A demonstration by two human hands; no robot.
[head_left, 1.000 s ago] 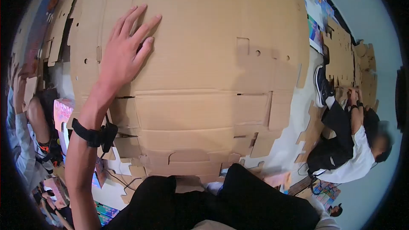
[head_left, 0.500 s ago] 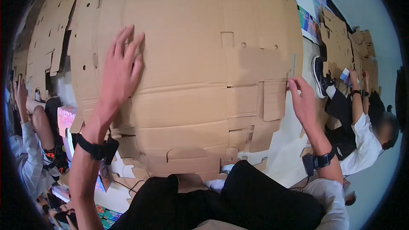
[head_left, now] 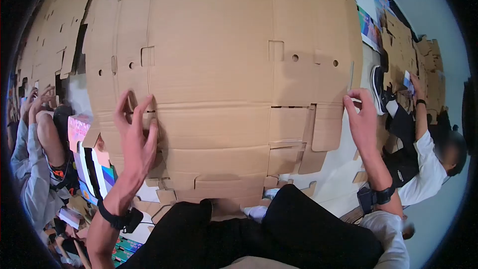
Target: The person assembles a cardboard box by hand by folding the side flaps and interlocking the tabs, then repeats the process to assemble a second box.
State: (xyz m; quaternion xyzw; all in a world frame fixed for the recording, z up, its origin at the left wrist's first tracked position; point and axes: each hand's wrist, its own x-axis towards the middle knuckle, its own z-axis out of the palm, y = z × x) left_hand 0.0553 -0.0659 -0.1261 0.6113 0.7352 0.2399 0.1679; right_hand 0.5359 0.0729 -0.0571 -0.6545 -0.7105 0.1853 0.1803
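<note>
A large flat brown cardboard sheet with slots, round holes and fold lines lies before me, its lower edge near my knees. My left hand rests over the sheet's left part, fingers spread and curved, holding nothing I can see. At the sheet's right edge is my right hand, thumb and forefinger close together by the edge; whether cardboard sits between them is too small to tell. Loose flaps lie at the sheet's lower right.
Another person sits at the right, a hand near a small pale item. At the left are another person's hands and a pink box. More cardboard lies at the upper left, and printed boxes at the upper right.
My left hand has moved down the sheet toward me, its fingers more curved. My right hand has shifted slightly right and its fingers are more bent. The sheet appears slightly shifted in view.
</note>
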